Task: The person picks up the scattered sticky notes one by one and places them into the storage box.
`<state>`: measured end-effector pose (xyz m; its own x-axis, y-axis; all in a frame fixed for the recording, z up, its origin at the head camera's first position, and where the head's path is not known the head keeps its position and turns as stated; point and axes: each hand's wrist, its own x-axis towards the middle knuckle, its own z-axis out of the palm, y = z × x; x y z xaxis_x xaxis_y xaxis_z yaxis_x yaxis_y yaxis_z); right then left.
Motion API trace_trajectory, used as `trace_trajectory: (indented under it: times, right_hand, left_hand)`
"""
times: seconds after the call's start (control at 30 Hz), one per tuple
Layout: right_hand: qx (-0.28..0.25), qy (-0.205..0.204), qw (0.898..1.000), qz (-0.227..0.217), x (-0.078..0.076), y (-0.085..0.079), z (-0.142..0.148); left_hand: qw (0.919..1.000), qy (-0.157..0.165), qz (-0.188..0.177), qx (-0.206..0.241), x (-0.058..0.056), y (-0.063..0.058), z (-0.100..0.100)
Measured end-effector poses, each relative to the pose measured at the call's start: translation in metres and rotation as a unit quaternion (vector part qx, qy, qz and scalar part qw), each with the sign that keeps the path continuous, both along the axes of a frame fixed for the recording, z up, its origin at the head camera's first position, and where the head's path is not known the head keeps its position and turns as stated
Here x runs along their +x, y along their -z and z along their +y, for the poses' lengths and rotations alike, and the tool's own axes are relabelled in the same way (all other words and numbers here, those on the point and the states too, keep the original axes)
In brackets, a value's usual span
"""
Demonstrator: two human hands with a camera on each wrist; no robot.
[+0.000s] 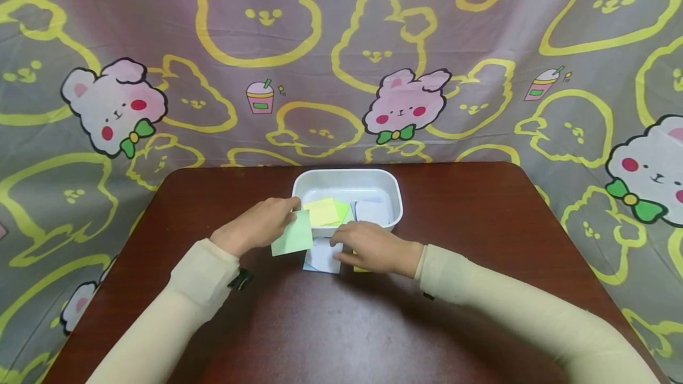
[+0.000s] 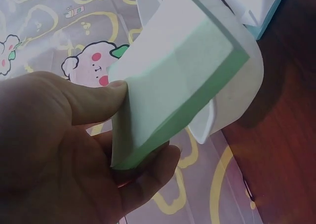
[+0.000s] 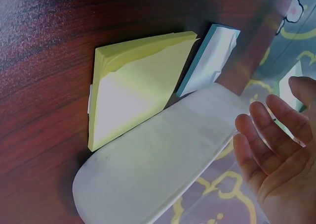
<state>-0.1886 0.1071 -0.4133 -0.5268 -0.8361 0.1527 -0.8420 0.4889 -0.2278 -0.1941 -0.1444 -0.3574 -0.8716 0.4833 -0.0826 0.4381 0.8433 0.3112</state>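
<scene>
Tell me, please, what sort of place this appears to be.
Perhaps a makeshift tabletop workspace: a cartoon-patterned cloth hangs behind and beside a dark table, which bears a white tub of paper notes.

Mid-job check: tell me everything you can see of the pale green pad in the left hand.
The pale green pad looks like a squarish stack of paper sheets; its thickness shows along the edges in the left wrist view. The visible face looks plain, washed whitish there by light. The left hand pinches it near one edge, thumb on one face. It is held tilted, by the near left corner of the white tray; whether they touch is unclear.
</scene>
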Motion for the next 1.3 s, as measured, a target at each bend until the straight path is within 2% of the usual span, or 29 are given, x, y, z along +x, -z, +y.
trace_trajectory:
  times: [0.73, 1.3]
  right_hand:
    - [-0.006, 0.001, 1.000, 0.002, -0.003, -0.007, 0.003]
    - [-0.003, 0.000, 1.000, 0.007, -0.008, -0.009, 0.005]
  left_hand:
    - [0.9999, -0.002, 0.012, 0.008, -0.020, -0.016, 0.003]
    - [0.9988, -0.007, 0.038, 0.029, -0.028, -0.012, 0.004]
